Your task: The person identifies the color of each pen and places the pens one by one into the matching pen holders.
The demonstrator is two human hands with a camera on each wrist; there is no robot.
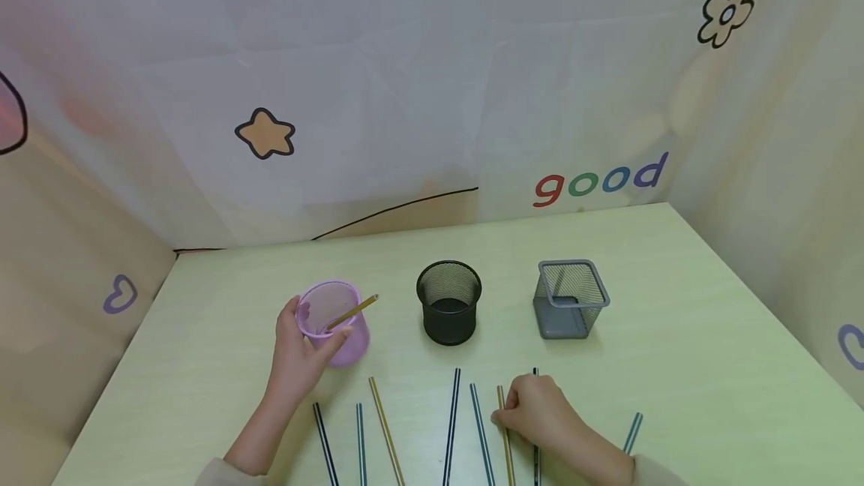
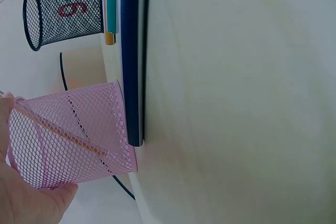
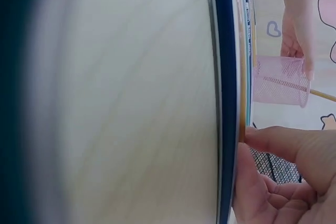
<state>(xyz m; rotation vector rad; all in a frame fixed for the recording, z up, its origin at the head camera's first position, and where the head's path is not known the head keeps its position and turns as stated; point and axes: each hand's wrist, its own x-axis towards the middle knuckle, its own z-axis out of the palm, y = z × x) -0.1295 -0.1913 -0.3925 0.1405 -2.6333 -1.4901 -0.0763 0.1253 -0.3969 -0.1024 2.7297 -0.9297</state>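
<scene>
My left hand (image 1: 297,362) grips a pink mesh pen cup (image 1: 352,348) by its upper side, thumb near the rim. A yellow pencil (image 1: 361,307) leans inside the cup and sticks out past the rim; the left wrist view shows it through the mesh. On the right, my right hand (image 1: 543,412) pinches another yellow pencil (image 1: 508,460) between thumb and index finger, low over the table. A dark pencil (image 1: 537,463) lies under that hand, partly covered by it. In the right wrist view a dark blue pencil (image 3: 227,77) runs in front of the pinched one.
A round black mesh cup (image 1: 451,325) stands mid-table, and a square grey mesh cup (image 1: 565,321) to its right. Several pencils lie along the front, among them a yellow one (image 1: 385,426), a dark one (image 1: 451,426) and a teal one (image 1: 633,432). Printed curtains enclose the table (image 1: 223,306).
</scene>
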